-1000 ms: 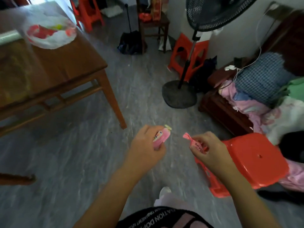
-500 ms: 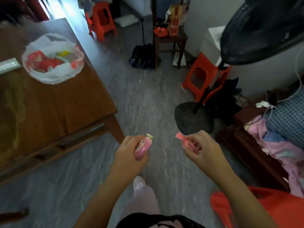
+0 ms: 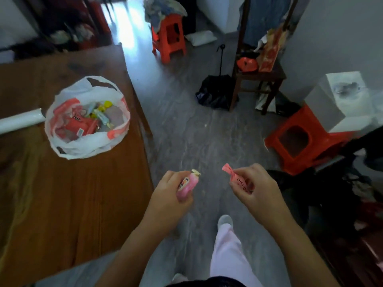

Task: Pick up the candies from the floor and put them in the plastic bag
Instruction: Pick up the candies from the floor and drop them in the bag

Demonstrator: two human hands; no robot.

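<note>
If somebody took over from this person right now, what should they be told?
Left hand grips a pink candy. Right hand pinches a red candy. The plastic bag lies open on the table, ahead and to the left, with several candies inside.
Done: both candies are off the floor.
Left: carry both over and drop them in the bag.

A lived-in room of a home. A wooden table (image 3: 72,193) fills the 9 o'clock side, with a plastic bag (image 3: 68,146) of sweets on it. On the grey floor (image 3: 186,131) a red plastic stool (image 3: 169,36) at 12 o'clock is heaped with clothes (image 3: 163,7). A dark wooden chair (image 3: 261,79) at 1 o'clock holds bags, and a second red stool (image 3: 300,139) stands at 3 o'clock.
</note>
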